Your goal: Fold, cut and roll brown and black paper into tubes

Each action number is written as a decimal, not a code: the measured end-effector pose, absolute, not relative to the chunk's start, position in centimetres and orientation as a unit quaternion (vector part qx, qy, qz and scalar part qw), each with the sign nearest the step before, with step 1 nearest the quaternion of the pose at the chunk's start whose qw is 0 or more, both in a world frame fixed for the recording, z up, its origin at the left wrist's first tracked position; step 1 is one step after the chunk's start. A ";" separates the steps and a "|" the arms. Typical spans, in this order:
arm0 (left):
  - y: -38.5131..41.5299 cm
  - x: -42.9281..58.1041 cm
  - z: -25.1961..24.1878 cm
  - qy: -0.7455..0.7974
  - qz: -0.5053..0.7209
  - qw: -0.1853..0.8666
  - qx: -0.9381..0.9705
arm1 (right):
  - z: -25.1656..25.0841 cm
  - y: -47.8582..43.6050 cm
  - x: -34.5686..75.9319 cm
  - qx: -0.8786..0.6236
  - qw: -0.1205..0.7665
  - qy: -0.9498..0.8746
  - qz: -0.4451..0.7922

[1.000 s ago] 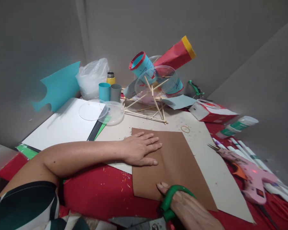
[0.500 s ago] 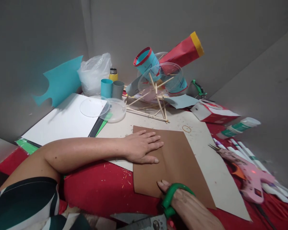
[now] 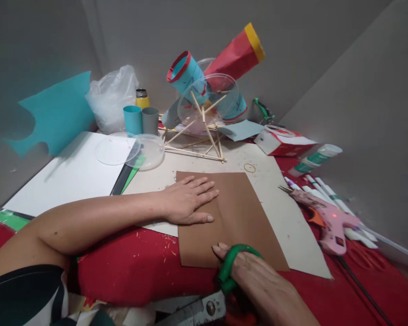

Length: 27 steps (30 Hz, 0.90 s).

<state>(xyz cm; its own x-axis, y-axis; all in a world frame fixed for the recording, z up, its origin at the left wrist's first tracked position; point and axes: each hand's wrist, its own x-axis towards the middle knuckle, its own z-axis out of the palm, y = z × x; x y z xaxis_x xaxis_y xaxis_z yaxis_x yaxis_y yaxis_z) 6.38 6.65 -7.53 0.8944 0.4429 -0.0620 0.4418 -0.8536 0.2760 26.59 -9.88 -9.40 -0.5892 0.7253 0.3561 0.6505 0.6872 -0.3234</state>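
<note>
A sheet of brown paper (image 3: pixel 245 217) with a faint crease lies flat on a pale board. My left hand (image 3: pixel 192 201) rests palm down on its left half, fingers spread. At the sheet's near edge, my right hand (image 3: pixel 248 271) is closed through the green handle of a pair of scissors (image 3: pixel 204 310). The scissors' metal part points left, low in the view, and the blade tips are cut off or hard to make out. Part of the right hand's grip is hidden behind the handle.
Behind the sheet stands a stick frame (image 3: pixel 204 122) with plastic discs and paper tubes. A pink glue gun (image 3: pixel 326 217) with a red light lies right, beside several markers (image 3: pixel 340 201). Two cups (image 3: pixel 132 118) and white paper (image 3: pixel 75 172) are at the left.
The view has shifted, so most things sit further left and slightly higher. My left hand stays flat on the brown paper, and my right hand keeps the scissors at its near edge.
</note>
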 end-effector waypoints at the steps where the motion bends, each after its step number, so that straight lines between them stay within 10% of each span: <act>1: 6.7 6.4 -7.5 0.229 0.002 0.143 0.963 | -9.2 -9.9 26.3 -0.402 0.249 -0.875 0.102; 27: 5.0 6.7 -5.8 0.177 0.037 0.024 0.983 | -9.0 -9.9 25.9 -0.437 0.288 -0.830 0.192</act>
